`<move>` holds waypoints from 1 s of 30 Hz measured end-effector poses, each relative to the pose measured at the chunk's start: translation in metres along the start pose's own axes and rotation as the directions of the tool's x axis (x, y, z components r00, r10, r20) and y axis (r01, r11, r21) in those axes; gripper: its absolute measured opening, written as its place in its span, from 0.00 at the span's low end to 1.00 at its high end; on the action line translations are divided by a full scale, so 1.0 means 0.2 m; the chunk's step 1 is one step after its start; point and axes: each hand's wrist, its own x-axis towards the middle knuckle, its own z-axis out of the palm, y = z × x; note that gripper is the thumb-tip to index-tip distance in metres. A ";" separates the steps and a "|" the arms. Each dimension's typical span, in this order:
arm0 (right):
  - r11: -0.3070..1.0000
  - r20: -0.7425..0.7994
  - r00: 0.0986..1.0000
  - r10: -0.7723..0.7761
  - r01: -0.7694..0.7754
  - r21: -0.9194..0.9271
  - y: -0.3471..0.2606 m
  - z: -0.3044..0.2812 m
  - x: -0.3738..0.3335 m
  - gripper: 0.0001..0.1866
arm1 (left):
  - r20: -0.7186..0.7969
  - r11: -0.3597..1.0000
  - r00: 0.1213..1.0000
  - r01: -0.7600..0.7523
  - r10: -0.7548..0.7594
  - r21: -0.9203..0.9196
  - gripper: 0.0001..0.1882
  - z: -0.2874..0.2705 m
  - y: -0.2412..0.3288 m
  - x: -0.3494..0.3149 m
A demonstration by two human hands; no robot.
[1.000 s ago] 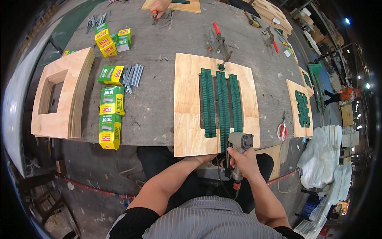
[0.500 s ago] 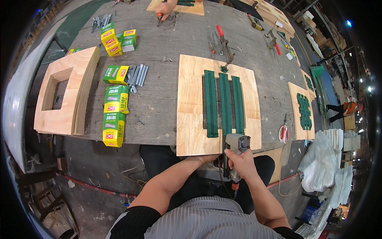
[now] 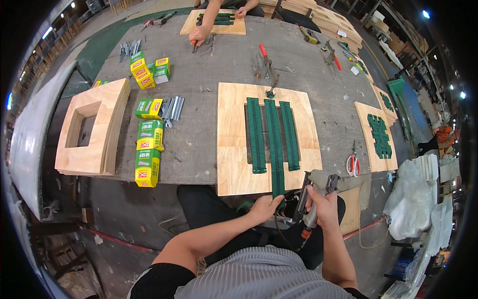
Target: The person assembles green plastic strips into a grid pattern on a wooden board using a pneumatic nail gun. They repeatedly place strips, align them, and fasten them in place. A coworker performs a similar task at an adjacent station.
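A square wooden frame board (image 3: 231, 172) lies at the table's near edge, with three green webbing straps across its opening. The middle strap (image 3: 277, 172) runs on over the near edge. My left hand (image 3: 264, 209) pinches that strap's hanging end just below the board. Wrapped round the grip of a grey air staple gun (image 3: 326, 180), my right hand (image 3: 324, 208) holds it off the board's near right corner. At the board's far edge sits a red-handled toggle clamp (image 3: 269, 70).
Yellow-green boxes (image 3: 148, 167) and loose staple strips (image 3: 173, 108) lie left of the board, beside stacked wooden frames (image 3: 67, 144). Red-handled scissors (image 3: 353, 165) and a finished-looking webbed board (image 3: 366, 129) are on the right. Across the table a co-worker's hand (image 3: 199, 35) holds a tool.
The staple gun has come off the board's near edge and moved right. My left hand has come out from under the edge and now grips the middle strap's end.
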 end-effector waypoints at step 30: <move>0.960 0.122 0.968 0.221 -0.193 -0.202 0.07 0.20 0.16 0.10 | 0.060 0.859 0.922 0.379 -0.382 -0.344 0.18 -0.53 0.59 0.55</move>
